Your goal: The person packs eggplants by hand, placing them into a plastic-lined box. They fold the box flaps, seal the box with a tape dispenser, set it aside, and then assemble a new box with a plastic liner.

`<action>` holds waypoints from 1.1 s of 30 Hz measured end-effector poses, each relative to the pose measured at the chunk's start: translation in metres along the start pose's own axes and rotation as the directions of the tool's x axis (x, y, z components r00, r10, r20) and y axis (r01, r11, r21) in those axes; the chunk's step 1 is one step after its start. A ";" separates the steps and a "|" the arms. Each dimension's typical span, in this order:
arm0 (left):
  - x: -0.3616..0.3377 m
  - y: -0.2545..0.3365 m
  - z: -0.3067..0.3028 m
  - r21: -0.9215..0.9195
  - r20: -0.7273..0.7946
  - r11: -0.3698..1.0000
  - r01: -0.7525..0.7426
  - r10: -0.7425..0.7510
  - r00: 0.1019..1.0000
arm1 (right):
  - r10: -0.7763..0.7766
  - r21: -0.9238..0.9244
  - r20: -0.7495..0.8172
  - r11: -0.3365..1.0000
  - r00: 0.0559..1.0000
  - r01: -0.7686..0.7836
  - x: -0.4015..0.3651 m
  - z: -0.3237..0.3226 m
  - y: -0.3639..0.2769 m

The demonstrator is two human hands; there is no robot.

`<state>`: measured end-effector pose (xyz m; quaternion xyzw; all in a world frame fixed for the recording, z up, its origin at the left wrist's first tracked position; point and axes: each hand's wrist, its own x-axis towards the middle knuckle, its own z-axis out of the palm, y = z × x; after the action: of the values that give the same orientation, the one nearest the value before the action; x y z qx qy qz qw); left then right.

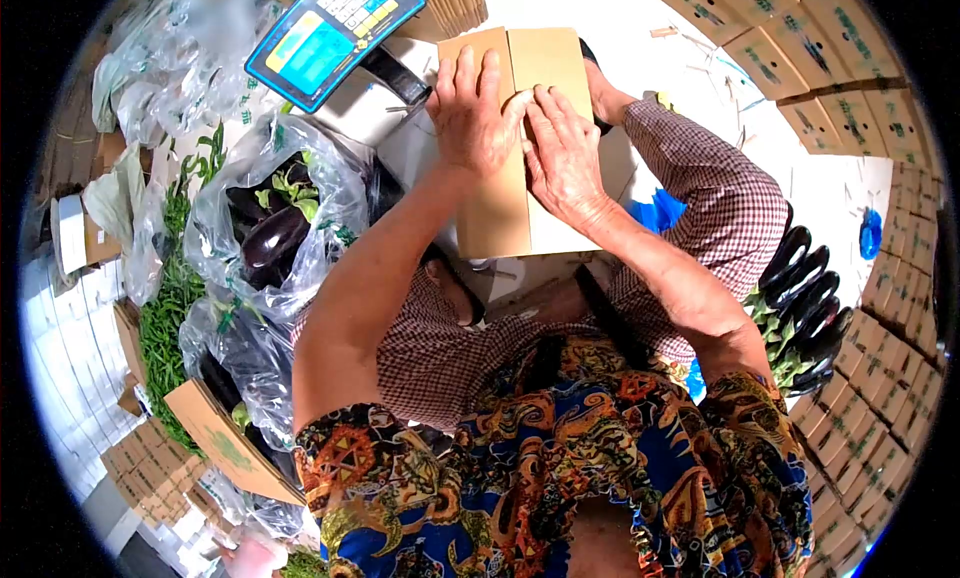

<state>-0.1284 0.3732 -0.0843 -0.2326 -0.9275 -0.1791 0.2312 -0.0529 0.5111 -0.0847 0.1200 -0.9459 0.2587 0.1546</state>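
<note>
A brown cardboard box (500, 213) lies in front of me between my legs, its two top flaps meeting along a lengthwise seam. My left hand (475, 113) rests flat on the left flap with its fingers stretched forward. On the right flap lies my right hand (562, 156), fingers extended, its tips close to the left thumb near the seam. Neither hand grips anything. To the left, a clear plastic bag (335, 193) holds dark eggplants (275, 240). What is inside the box is hidden.
A digital scale display (325, 43) stands at the upper left. Long green peppers (165, 328) are heaped at the far left, near an open carton (230, 438). More eggplants (800, 303) are piled on the right. Stacked cartons (860, 418) line the right side.
</note>
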 end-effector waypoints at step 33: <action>0.058 -0.067 0.020 -0.058 -0.012 0.981 -0.187 0.187 0.982 | 0.078 0.199 0.444 0.963 0.893 -0.183 0.110 -0.003 0.077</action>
<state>-0.2154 0.3474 -0.0861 -0.3248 -0.8952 -0.1847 0.2430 -0.1776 0.5608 -0.0781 0.1278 -0.9251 0.3457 -0.0918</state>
